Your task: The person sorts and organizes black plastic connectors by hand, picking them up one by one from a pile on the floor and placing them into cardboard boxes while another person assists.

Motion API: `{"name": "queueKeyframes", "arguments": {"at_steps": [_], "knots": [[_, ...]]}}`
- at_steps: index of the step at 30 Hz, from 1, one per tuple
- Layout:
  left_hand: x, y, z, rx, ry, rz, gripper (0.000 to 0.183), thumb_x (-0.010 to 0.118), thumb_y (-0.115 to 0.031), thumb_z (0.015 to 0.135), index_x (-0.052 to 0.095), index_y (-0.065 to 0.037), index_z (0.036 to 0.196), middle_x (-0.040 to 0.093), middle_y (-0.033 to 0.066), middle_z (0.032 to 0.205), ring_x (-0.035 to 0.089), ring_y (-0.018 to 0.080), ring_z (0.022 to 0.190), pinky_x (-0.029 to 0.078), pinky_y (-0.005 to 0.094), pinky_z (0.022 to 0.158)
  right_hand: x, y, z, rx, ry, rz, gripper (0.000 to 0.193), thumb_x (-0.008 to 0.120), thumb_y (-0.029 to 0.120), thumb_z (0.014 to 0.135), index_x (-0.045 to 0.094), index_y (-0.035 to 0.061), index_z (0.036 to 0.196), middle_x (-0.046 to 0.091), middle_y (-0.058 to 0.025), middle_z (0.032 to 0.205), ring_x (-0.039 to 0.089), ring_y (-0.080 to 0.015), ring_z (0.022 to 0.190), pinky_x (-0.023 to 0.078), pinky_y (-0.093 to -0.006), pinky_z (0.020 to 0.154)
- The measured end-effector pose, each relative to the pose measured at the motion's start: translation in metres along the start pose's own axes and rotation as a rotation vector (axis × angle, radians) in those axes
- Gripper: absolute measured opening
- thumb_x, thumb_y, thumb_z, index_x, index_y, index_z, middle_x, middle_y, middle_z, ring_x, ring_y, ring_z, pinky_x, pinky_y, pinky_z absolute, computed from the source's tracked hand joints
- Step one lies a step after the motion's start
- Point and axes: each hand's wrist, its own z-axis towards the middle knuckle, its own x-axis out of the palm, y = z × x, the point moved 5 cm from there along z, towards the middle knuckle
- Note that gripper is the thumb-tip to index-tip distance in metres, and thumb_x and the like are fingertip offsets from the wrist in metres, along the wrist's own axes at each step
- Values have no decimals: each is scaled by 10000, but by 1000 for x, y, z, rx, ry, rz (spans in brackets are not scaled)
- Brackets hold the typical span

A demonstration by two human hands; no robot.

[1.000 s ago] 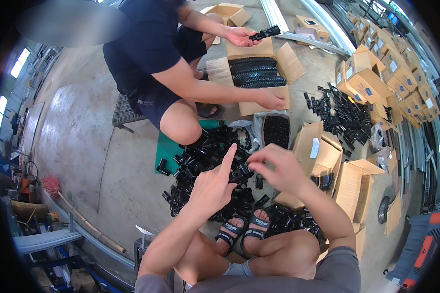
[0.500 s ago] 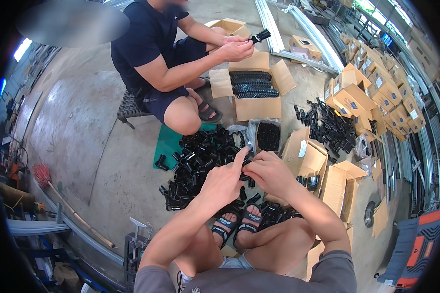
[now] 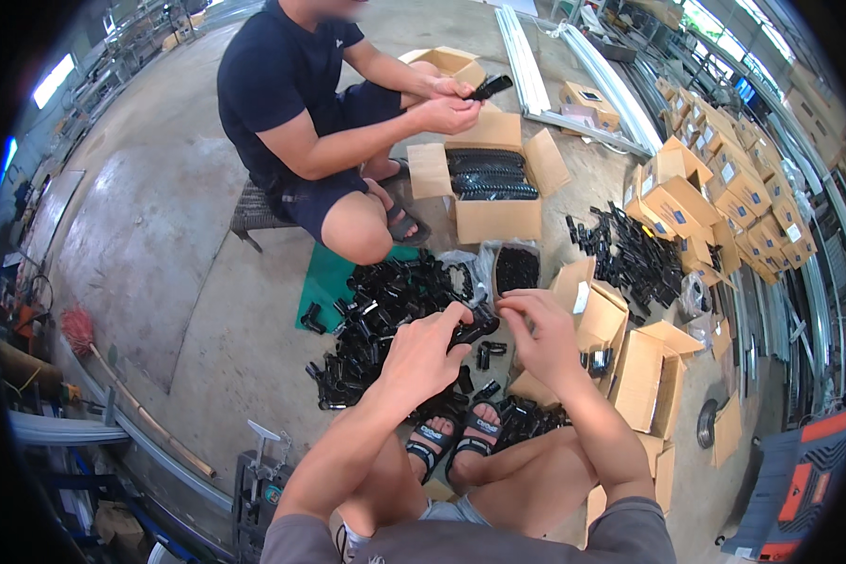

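My left hand [image 3: 426, 355] is closed around a short black tubular fitting [image 3: 479, 325], which lies over the near edge of a heap of similar black fittings [image 3: 362, 324]. To its right, my right hand [image 3: 542, 340] is held apart from the fitting, thumb and fingertips bent close together. Whatever is between those fingertips is too small or hidden to make out. Just beyond them stands a small carton [image 3: 517, 270] of tiny black pieces, lined with clear plastic.
Across from me a seated person [image 3: 296, 122] holds another black part [image 3: 492, 87]. An open carton [image 3: 498, 224] of stacked black parts stands before them. Right lie a second black heap [image 3: 630, 258], open cartons [image 3: 649, 376] and stacked boxes [image 3: 738, 183]. A broom [image 3: 146, 409] lies left.
My right hand has drawn away from the fitting toward the right. The fitting in my left hand now shows more fully. The other person's black part has tipped slightly and moved lower.
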Motion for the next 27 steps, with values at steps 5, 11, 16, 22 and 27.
{"name": "queueKeyframes", "arguments": {"at_steps": [5, 11, 16, 22, 27], "knots": [[-18, 5, 9, -201, -110, -349, 340, 781, -44, 833, 626, -24, 1136, 727, 130, 993, 704, 202, 908, 563, 328, 836, 4, -73, 5, 358, -29, 174, 128, 657, 103, 937, 706, -4, 989, 704, -143, 892, 703, -251, 828, 548, -344, 781], [-30, 47, 9, -448, -261, -1046, 337, 736, -28, 899, 595, 16, 1202, 709, 129, 1112, 686, 157, 981, 564, 292, 857, 92, -195, 7, 360, 329, -146, 196, 633, 179, 910, 727, 18, 971, 715, -191, 918, 702, -348, 909, 553, -439, 795], [-22, 48, 18, -588, -360, -1158, 314, 667, -28, 944, 542, 0, 1231, 703, 178, 1117, 713, 245, 1009, 603, 337, 862, 178, -288, 13, 280, 518, -412, 160, 637, 186, 872, 749, 89, 933, 730, -163, 926, 698, -360, 912, 562, -455, 790], [-20, 51, 14, -617, -372, -1118, 291, 651, -13, 948, 546, -12, 1219, 696, 211, 1119, 712, 288, 1022, 607, 365, 867, 286, -337, 14, 198, 655, -620, 127, 646, 158, 834, 763, 117, 862, 745, -104, 897, 720, -292, 907, 562, -453, 755], [-9, 65, 22, -603, -341, -1112, 335, 660, 48, 918, 554, -29, 1226, 691, 230, 1143, 707, 315, 1028, 575, 403, 914, 332, -353, -12, 201, 643, -709, 147, 648, 206, 871, 777, 164, 928, 753, -53, 943, 700, -242, 987, 427, -447, 902]]}}
